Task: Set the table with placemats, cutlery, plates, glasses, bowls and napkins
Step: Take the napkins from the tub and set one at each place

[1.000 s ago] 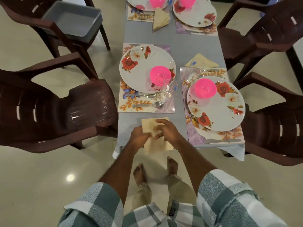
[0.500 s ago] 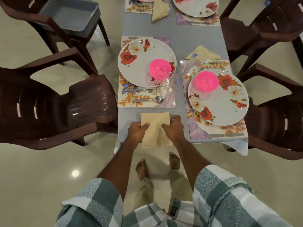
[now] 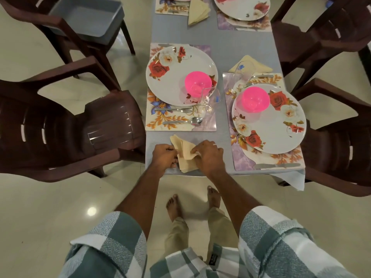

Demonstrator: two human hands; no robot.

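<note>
At the lower centre of the frame, your left hand (image 3: 163,157) and right hand (image 3: 208,156) each keep a pinching grip on the cream napkin (image 3: 185,155) at the counter (image 3: 230,47) edge, where a loose pinch could spill the folds floorward.

A bare strip of grey table (image 3: 219,137) is running between the two near placemats, the left placemat (image 3: 160,125) and the right placemat (image 3: 239,163). A clear glass (image 3: 208,103), seemingly overhanging the strip's left side, is narrowing it. Brown chairs (image 3: 80,125) are crowding both table sides.
</note>
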